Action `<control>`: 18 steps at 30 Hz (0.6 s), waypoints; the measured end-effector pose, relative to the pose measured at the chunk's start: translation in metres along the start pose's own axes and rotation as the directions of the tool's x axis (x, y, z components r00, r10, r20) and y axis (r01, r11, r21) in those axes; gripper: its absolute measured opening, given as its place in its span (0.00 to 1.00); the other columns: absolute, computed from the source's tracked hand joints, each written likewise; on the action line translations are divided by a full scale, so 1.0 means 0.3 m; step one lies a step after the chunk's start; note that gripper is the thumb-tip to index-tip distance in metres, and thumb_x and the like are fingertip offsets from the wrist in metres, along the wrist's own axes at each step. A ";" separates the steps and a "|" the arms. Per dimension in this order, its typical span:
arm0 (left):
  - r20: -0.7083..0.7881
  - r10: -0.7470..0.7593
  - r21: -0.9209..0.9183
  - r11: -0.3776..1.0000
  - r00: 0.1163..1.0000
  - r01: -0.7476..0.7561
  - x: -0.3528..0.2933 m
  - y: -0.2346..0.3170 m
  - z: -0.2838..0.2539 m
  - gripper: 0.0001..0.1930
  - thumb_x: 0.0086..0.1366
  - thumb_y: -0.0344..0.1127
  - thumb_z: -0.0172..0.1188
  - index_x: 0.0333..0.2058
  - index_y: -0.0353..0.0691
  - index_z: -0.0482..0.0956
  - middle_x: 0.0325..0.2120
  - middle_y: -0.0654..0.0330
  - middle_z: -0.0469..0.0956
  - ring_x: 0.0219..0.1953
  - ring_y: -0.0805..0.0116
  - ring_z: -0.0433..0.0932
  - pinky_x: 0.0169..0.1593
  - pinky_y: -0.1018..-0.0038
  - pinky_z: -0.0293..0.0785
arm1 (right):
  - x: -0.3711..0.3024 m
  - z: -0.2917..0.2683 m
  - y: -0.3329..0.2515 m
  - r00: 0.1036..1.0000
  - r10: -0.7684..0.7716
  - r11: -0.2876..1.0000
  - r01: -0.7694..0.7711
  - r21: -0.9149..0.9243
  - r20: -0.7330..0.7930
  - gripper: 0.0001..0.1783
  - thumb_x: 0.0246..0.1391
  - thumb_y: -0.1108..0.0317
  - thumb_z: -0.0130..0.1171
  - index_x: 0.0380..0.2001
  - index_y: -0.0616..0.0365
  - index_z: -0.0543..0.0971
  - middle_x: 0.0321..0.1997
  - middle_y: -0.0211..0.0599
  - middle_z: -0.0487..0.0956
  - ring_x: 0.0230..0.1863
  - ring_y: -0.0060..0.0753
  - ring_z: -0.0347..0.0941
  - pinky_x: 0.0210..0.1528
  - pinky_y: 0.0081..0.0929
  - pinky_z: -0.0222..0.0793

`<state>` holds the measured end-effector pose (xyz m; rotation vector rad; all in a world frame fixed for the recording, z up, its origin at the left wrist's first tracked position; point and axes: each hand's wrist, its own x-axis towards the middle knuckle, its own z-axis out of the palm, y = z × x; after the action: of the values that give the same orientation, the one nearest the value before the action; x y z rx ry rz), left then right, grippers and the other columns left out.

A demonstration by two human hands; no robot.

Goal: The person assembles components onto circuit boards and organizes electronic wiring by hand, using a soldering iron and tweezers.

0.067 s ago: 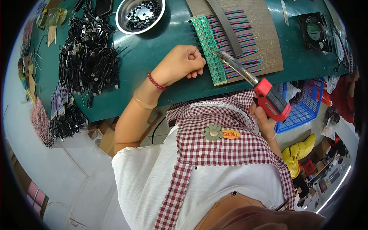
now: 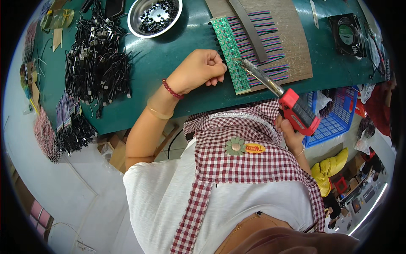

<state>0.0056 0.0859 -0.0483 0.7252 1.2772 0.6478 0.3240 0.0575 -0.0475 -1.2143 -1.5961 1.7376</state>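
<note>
My left hand [image 2: 202, 69] is closed in a loose fist at the left edge of a green strip of circuit boards [image 2: 229, 51]. Whatever its fingers pinch there is hidden or too small to name. My right hand [image 2: 291, 134] grips a red soldering gun [image 2: 299, 113], whose metal barrel slants up and left so that its tip is over the lower half of the strip. Black parts stick out along the strip's left side. From its right side run several bundles of coloured wires [image 2: 268, 44], with a dark flat bar [image 2: 249, 31] lying across them.
Strip and wires lie on a brown board [image 2: 296, 51] on the green table [image 2: 192, 36]. Behind my left hand stands a metal bowl [image 2: 132, 21] of small black parts. Black cables [image 2: 95, 59] are heaped at the left. A fan [image 2: 347, 36] and a blue crate [image 2: 334, 122] are at the right.
The soldering gun has shifted very slightly downward, its tip moving a little along the strip. My left hand looks nearly still.
</note>
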 end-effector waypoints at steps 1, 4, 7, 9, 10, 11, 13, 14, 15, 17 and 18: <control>0.008 0.005 -0.006 1.000 1.000 -0.005 0.000 0.000 0.000 0.07 0.58 0.31 0.55 0.24 0.36 0.70 0.17 0.63 0.73 0.17 0.82 0.69 0.20 0.87 0.63 | -0.008 -0.007 0.012 1.000 -0.001 1.000 0.001 0.002 0.000 0.23 0.55 0.65 0.50 0.51 0.68 0.64 0.18 0.31 0.66 0.19 0.21 0.58 0.24 0.21 0.58; 0.006 0.013 -0.045 0.999 1.000 -0.012 0.002 -0.006 0.004 0.07 0.58 0.31 0.55 0.24 0.36 0.70 0.17 0.63 0.73 0.17 0.82 0.69 0.20 0.87 0.63 | -0.020 -0.011 0.025 1.000 0.001 0.998 0.000 -0.063 0.011 0.23 0.55 0.65 0.50 0.51 0.68 0.64 0.19 0.32 0.66 0.19 0.21 0.59 0.25 0.21 0.58; 0.008 0.017 -0.041 0.999 1.000 -0.017 0.003 -0.008 0.005 0.06 0.58 0.31 0.55 0.24 0.36 0.70 0.17 0.63 0.73 0.17 0.82 0.69 0.20 0.87 0.63 | -0.023 -0.005 0.023 0.996 0.047 0.997 -0.043 0.065 -0.077 0.08 0.49 0.75 0.57 0.34 0.63 0.75 0.29 0.29 0.74 0.30 0.20 0.69 0.33 0.21 0.65; 0.007 0.015 -0.042 0.999 1.000 -0.014 0.003 -0.007 0.005 0.06 0.58 0.31 0.55 0.24 0.37 0.70 0.17 0.63 0.73 0.17 0.82 0.69 0.20 0.87 0.63 | -0.026 -0.010 0.031 0.996 0.070 0.998 -0.069 0.014 -0.061 0.08 0.48 0.74 0.58 0.33 0.62 0.76 0.27 0.29 0.75 0.28 0.20 0.69 0.31 0.21 0.66; 0.008 0.013 -0.044 0.999 1.000 -0.013 0.003 -0.007 0.005 0.06 0.58 0.31 0.55 0.24 0.37 0.69 0.17 0.63 0.73 0.17 0.82 0.69 0.20 0.87 0.63 | -0.025 -0.007 0.027 0.996 0.069 0.998 -0.068 0.014 -0.060 0.08 0.48 0.74 0.58 0.33 0.62 0.76 0.27 0.29 0.75 0.28 0.20 0.69 0.31 0.21 0.66; 0.007 0.013 -0.044 0.999 1.000 -0.013 0.003 -0.007 0.003 0.06 0.58 0.31 0.55 0.24 0.37 0.69 0.17 0.63 0.73 0.17 0.82 0.69 0.20 0.87 0.63 | -0.021 -0.002 0.020 0.995 0.067 0.998 -0.067 -0.005 -0.068 0.08 0.47 0.74 0.59 0.33 0.62 0.76 0.26 0.29 0.75 0.27 0.20 0.69 0.30 0.20 0.66; 0.026 0.018 -0.039 0.999 0.999 -0.017 0.006 -0.008 0.000 0.07 0.58 0.31 0.54 0.23 0.37 0.69 0.18 0.63 0.73 0.17 0.82 0.69 0.20 0.86 0.63 | -0.015 0.004 0.013 0.995 0.063 0.998 -0.065 -0.023 -0.077 0.08 0.46 0.73 0.59 0.32 0.62 0.77 0.25 0.30 0.75 0.25 0.20 0.70 0.29 0.20 0.66; 0.026 0.018 -0.039 0.999 0.999 -0.017 0.007 -0.009 -0.001 0.07 0.58 0.31 0.54 0.23 0.37 0.69 0.18 0.63 0.73 0.17 0.82 0.69 0.20 0.86 0.63 | -0.012 0.005 0.011 0.996 0.041 0.998 -0.044 -0.036 -0.081 0.08 0.46 0.73 0.59 0.31 0.62 0.77 0.25 0.30 0.75 0.25 0.21 0.70 0.29 0.21 0.66; 0.026 0.015 -0.029 0.999 1.000 -0.015 0.009 -0.009 -0.002 0.07 0.58 0.31 0.54 0.23 0.37 0.69 0.18 0.63 0.73 0.17 0.82 0.69 0.20 0.86 0.63 | -0.010 0.007 0.010 0.996 0.020 0.999 -0.024 -0.048 -0.086 0.08 0.45 0.73 0.60 0.31 0.62 0.77 0.24 0.31 0.76 0.24 0.22 0.70 0.28 0.21 0.66; 0.027 0.013 -0.018 1.000 1.000 -0.012 0.011 -0.008 -0.003 0.07 0.58 0.31 0.54 0.23 0.37 0.69 0.18 0.63 0.73 0.17 0.82 0.68 0.20 0.86 0.63 | -0.010 0.010 0.010 0.995 0.022 0.999 -0.026 -0.040 -0.094 0.08 0.45 0.73 0.60 0.31 0.62 0.77 0.24 0.31 0.76 0.24 0.22 0.71 0.28 0.21 0.66; 0.031 0.011 -0.018 1.000 0.999 -0.011 0.010 -0.007 -0.004 0.07 0.58 0.31 0.54 0.23 0.37 0.68 0.18 0.63 0.73 0.17 0.82 0.68 0.20 0.86 0.63 | -0.010 0.010 0.010 0.995 0.023 0.999 -0.027 -0.032 -0.101 0.08 0.45 0.73 0.60 0.31 0.62 0.77 0.25 0.31 0.76 0.24 0.23 0.71 0.28 0.21 0.66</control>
<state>0.0051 0.0872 -0.0519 0.7259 1.2383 0.6536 0.3233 0.0528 -0.0497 -1.3219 -1.5634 1.6439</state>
